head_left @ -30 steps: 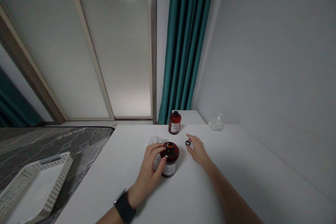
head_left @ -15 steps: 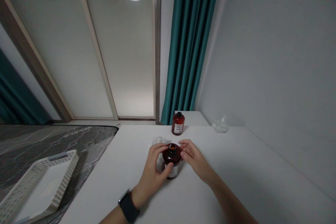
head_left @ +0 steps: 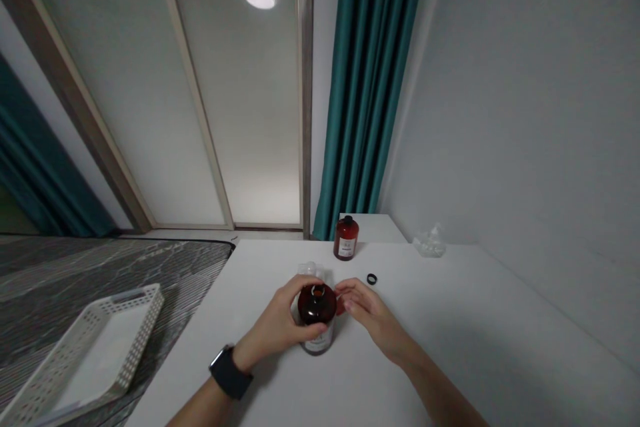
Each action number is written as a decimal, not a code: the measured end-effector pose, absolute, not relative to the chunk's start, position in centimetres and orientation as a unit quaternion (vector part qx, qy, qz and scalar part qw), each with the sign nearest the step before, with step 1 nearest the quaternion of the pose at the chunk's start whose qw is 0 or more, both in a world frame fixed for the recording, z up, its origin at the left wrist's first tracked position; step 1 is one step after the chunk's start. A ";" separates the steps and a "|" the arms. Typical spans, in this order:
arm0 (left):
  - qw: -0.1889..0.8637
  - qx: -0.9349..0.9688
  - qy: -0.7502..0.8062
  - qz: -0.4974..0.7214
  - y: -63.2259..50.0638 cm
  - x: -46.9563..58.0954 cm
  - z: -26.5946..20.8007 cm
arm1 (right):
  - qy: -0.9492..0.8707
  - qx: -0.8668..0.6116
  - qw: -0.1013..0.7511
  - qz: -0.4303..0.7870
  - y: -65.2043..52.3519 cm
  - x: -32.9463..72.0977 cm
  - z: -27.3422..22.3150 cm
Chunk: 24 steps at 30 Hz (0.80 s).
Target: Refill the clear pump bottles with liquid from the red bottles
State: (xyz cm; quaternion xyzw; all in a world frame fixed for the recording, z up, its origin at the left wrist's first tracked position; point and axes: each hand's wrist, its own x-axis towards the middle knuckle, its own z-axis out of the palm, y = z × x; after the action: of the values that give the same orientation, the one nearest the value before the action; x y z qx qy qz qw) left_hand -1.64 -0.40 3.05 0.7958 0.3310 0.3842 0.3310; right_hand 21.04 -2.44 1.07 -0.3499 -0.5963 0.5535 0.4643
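An uncapped dark amber bottle [head_left: 317, 310] with a pale label stands on the white table, its open neck facing up. My left hand [head_left: 277, 320], with a dark watch on the wrist, is wrapped around the bottle's shoulder, thumb in front and fingers behind. At the bottle's right side is my right hand [head_left: 367, 313], fingers loosely bent and apart, holding nothing that I can see; whether its fingertips touch the glass is unclear. A small black ring-shaped piece [head_left: 371, 278] lies just beyond the right hand. Behind the bottle is a clear plastic item [head_left: 311, 269], partly hidden.
Farther back stands a second amber bottle [head_left: 346, 238] with a black cap. Crumpled clear plastic [head_left: 430, 241] lies near the wall at the table's far right. A white perforated basket [head_left: 125, 353] is on the left, beside the white table [head_left: 400, 387].
The black ring-shaped piece now shows on the table beyond my right hand. My left hand has closed more firmly around the bottle, which sits slightly left and nearer. The view has shifted slightly.
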 end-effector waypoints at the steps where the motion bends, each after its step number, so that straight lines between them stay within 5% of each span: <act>1: 0.330 0.799 0.331 0.379 -0.2 -2.1 3.2 | -0.593 -0.355 0.470 0.549 -2.3 20.8 0.8; 13: 0.309 0.816 0.328 0.362 1.0 -4.5 4.4 | -0.696 -0.447 0.483 0.288 1.2 18.0 -2.1; 24: 0.297 0.817 0.340 0.360 1.0 -4.7 4.5 | -0.685 -0.470 0.443 0.337 3.9 18.1 -2.4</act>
State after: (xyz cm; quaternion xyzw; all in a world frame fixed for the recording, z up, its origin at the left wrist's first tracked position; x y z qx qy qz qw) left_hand -4.68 1.02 4.50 0.8168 0.3398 0.3596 0.2969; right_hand 18.06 3.87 -2.36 -0.4700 -0.6851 0.3375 0.4426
